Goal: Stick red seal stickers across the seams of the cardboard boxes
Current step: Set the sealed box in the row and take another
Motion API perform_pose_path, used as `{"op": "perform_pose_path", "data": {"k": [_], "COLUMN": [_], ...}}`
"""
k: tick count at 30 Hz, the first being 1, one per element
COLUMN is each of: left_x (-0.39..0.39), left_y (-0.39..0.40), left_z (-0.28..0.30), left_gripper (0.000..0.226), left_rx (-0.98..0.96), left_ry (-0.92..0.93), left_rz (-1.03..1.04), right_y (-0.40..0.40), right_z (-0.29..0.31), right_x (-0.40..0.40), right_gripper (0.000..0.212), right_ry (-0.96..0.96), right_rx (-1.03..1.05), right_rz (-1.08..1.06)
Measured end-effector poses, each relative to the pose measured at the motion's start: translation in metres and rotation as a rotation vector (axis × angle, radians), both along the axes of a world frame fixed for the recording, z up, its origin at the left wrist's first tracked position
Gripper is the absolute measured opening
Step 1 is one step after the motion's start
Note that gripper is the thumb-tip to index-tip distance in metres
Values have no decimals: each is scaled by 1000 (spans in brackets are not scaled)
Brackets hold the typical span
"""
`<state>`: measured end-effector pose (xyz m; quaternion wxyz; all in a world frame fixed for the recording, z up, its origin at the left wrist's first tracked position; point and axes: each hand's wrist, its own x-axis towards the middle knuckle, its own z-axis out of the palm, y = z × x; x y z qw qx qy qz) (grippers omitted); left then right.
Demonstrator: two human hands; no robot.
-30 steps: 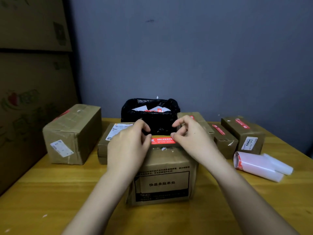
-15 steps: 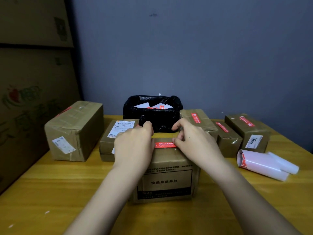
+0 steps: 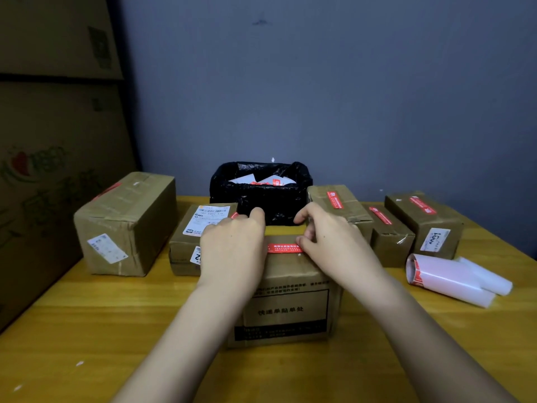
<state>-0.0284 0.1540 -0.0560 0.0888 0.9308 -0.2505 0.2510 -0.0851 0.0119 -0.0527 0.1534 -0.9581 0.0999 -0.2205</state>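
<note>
Item: red seal sticker (image 3: 284, 248), lying flat across the top of the front box (image 3: 286, 309), near that box's front upper edge. Only its middle stretch shows; both ends are under my hands.

My left hand (image 3: 234, 248) rests on the sticker's left end, knuckles up, fingers bent down onto the box top. My right hand (image 3: 328, 239) rests on the sticker's right end, fingers curled, fingertips (image 3: 302, 238) touching the strip. Whether either hand pinches the sticker or only presses it, I cannot tell.

Front box: brown cardboard, upright on the yellow wooden worktop (image 3: 87, 330), black-framed printed panel on the face toward me.

Behind the front box: a bin lined with a black bag (image 3: 261, 196), holding white and red paper scraps.

Left of the front box, just beside it: a low box (image 3: 186, 251) with a white shipping label on top. Further left, well apart: a large taped box (image 3: 125, 225) with a small white label on its near end.

Right of the front box: three boxes in a row, each with a red seal on top: nearest box (image 3: 345, 205), middle box (image 3: 392, 237), far box (image 3: 427, 222), which also has a white label.

Right of the front box, nearer me than that row: a roll of stickers (image 3: 447, 277) lying on its side, white backing outward, red showing at its end.

Far left: stacked large cartons (image 3: 52, 141).
</note>
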Motion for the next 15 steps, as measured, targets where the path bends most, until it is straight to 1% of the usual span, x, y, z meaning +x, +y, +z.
{"op": "perform_pose_path", "data": {"k": [7, 10, 12, 15], "left_x": [-4, -9, -11, -11], "left_y": [-2, -3, -4, -5], "left_z": [3, 4, 4, 5], "left_gripper": [11, 6, 12, 10], "left_rx": [65, 117, 145, 166], "left_ry": [-29, -46, -50, -42], "left_rz": [4, 3, -3, 1], "right_y": [4, 7, 10, 13], "right_z": [0, -1, -1, -2], "right_x": [-1, -3, -3, -4], "right_gripper": [24, 24, 25, 24], "right_ry": [-13, -31, -38, -44], "right_rx": [-38, -111, -175, -269], "right_rz": [15, 17, 5, -23]}}
